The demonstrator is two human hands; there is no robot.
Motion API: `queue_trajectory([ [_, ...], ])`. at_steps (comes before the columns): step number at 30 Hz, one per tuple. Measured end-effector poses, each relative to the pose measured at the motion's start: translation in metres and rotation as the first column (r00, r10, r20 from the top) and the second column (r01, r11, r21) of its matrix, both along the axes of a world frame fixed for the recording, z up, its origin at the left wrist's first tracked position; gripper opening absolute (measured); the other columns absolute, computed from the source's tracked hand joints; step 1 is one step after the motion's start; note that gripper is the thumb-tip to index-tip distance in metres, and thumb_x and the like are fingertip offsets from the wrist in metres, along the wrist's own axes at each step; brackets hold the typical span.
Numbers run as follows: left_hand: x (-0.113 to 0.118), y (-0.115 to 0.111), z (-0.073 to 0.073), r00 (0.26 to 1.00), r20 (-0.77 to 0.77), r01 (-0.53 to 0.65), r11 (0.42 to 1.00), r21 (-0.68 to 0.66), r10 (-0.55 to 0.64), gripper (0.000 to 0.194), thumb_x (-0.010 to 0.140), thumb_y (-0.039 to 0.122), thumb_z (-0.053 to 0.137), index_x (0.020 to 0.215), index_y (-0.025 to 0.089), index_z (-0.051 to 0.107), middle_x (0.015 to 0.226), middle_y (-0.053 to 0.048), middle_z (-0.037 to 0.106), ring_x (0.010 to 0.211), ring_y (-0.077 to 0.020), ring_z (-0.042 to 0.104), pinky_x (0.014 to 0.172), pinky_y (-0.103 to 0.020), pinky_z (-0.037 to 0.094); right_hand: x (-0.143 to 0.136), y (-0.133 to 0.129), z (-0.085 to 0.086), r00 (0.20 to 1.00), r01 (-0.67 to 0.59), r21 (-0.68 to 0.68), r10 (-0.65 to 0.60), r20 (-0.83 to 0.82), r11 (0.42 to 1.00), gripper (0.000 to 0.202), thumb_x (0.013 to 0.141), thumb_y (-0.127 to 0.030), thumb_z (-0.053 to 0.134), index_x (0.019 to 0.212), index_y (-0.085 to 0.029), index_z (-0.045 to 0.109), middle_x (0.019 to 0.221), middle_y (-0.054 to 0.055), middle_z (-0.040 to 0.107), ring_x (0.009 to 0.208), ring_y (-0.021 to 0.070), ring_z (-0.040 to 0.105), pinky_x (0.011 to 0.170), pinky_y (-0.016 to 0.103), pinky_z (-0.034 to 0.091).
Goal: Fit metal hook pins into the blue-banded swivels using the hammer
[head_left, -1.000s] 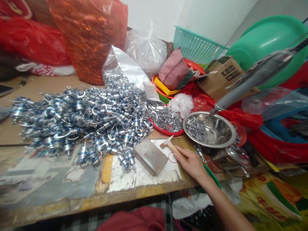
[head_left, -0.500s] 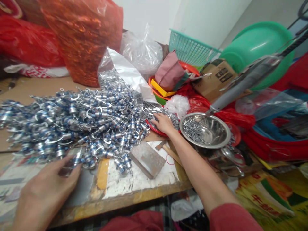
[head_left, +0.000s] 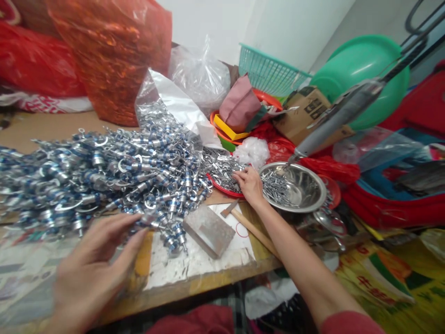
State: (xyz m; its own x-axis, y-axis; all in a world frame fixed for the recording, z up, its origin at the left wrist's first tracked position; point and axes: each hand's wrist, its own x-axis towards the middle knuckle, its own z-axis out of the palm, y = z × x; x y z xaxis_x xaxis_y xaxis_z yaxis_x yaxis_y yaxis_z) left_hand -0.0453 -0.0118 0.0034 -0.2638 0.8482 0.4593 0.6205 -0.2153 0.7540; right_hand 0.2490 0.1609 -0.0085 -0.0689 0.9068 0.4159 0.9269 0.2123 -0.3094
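A big heap of silver-and-blue metal hook fittings [head_left: 104, 171] covers the left and middle of the bench. My left hand [head_left: 97, 260], smeared by motion, is at the heap's front edge, with a small silver fitting [head_left: 148, 220] between thumb and fingers. To the right, my right hand [head_left: 251, 186] has its fingers bent together at the edge of a red tray [head_left: 227, 191] full of thin metal pieces [head_left: 220, 169]. What its fingertips hold is hidden. A worn metal block [head_left: 209, 231] lies between the hands, beside a hammer [head_left: 252, 227] with a wooden handle.
Right of the tray stands a steel bowl [head_left: 306, 190] with metal pins inside. A grey-handled tool [head_left: 330, 125] slants above it. Behind are an orange bag [head_left: 118, 60], a clear plastic bag [head_left: 201, 76], a green basket [head_left: 271, 69] and a cardboard box [head_left: 302, 113].
My left hand has moved right along the heap's front edge with the fitting. My right hand has shifted right across the tray, and its spread fingers have drawn together. The view has turned slightly.
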Motion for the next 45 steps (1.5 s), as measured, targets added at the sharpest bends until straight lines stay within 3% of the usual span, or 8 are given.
queue_trajectory([
  [6,0.059,0.019,0.010,0.890,0.078,0.455,0.882,-0.123,-0.449,0.013,0.071,0.025,0.060,0.079,0.021,0.070,0.085,-0.006,0.066,0.076,-0.0171,0.063,0.063,-0.025,0.052,0.006,-0.004,-0.004,0.978,-0.026,0.016,0.028,-0.207,1.000,0.017,0.077,-0.031,0.057,0.083,-0.024,0.070,0.082,0.002,0.069,0.075,0.0158,0.061,0.073,0.026,0.045],
  [11,0.067,0.020,0.006,0.905,0.196,0.403,0.907,-0.121,-0.376,0.010,0.066,0.026,0.065,0.072,0.023,0.073,0.079,-0.005,0.071,0.073,-0.0185,0.066,0.067,-0.028,0.054,-0.002,-0.018,0.009,0.921,-0.037,0.011,0.038,-0.387,0.999,0.016,0.074,-0.029,0.059,0.076,-0.019,0.071,0.082,0.004,0.070,0.077,0.0171,0.062,0.074,0.029,0.046],
  [16,0.067,0.011,0.002,0.923,0.308,0.290,0.943,-0.166,-0.230,0.035,0.061,0.027,0.070,0.096,0.020,0.067,0.078,-0.003,0.073,0.070,-0.0190,0.067,0.071,-0.030,0.054,-0.048,-0.079,0.030,0.821,-0.232,-0.104,0.138,-0.554,0.967,0.020,0.076,-0.030,0.056,0.079,-0.016,0.070,0.065,0.002,0.069,0.056,0.0128,0.061,0.054,0.024,0.048],
  [19,0.068,0.009,-0.005,0.902,0.327,0.342,0.929,-0.145,-0.281,0.057,0.066,0.026,0.066,0.121,0.020,0.048,0.082,-0.003,0.072,0.074,-0.0175,0.067,0.077,-0.032,0.052,-0.071,-0.119,0.037,0.677,-0.473,-0.119,0.273,-0.684,0.873,0.011,0.075,-0.020,0.059,0.075,-0.019,0.070,0.068,0.001,0.068,0.064,0.0124,0.061,0.061,0.024,0.047],
  [24,0.070,0.012,-0.008,0.887,0.270,0.395,0.919,-0.025,-0.374,0.065,0.072,0.020,0.061,0.129,0.026,0.033,0.090,-0.002,0.068,0.081,-0.0143,0.065,0.075,-0.026,0.052,-0.081,-0.141,0.040,0.622,-0.557,-0.061,0.367,-0.692,0.828,0.012,0.074,-0.013,0.060,0.070,-0.020,0.069,0.070,0.000,0.060,0.070,0.0115,0.056,0.066,0.023,0.044],
  [34,0.067,0.012,0.006,0.925,0.139,0.354,0.935,0.028,-0.354,0.004,0.065,0.021,0.067,0.066,0.021,0.071,0.075,-0.003,0.069,0.069,-0.0155,0.065,0.064,-0.023,0.051,-0.074,-0.139,0.041,0.573,-0.614,-0.076,0.377,-0.728,0.786,0.013,0.079,-0.022,0.057,0.071,-0.019,0.067,0.072,0.001,0.059,0.074,0.0125,0.056,0.069,0.024,0.044],
  [40,0.060,0.012,0.007,0.860,0.441,0.366,0.913,-0.180,-0.257,0.006,0.066,0.023,0.065,0.063,0.025,0.070,0.074,0.001,0.071,0.074,-0.0154,0.064,0.072,-0.023,0.049,-0.065,-0.153,0.031,0.614,-0.588,0.133,0.547,-0.569,0.798,0.029,0.071,-0.024,0.067,0.099,-0.019,0.059,0.084,0.004,0.061,0.079,0.0152,0.058,0.070,0.026,0.049],
  [45,0.060,0.012,0.019,0.891,0.368,0.366,0.901,-0.234,-0.267,0.014,0.072,0.031,0.060,0.064,0.022,0.066,0.071,0.001,0.068,0.066,-0.0149,0.061,0.060,-0.022,0.048,-0.052,-0.159,0.026,0.676,-0.676,0.330,0.733,-0.078,0.659,0.032,0.080,-0.007,0.048,0.108,-0.021,0.056,0.095,0.008,0.064,0.088,0.0166,0.060,0.071,0.028,0.050],
])
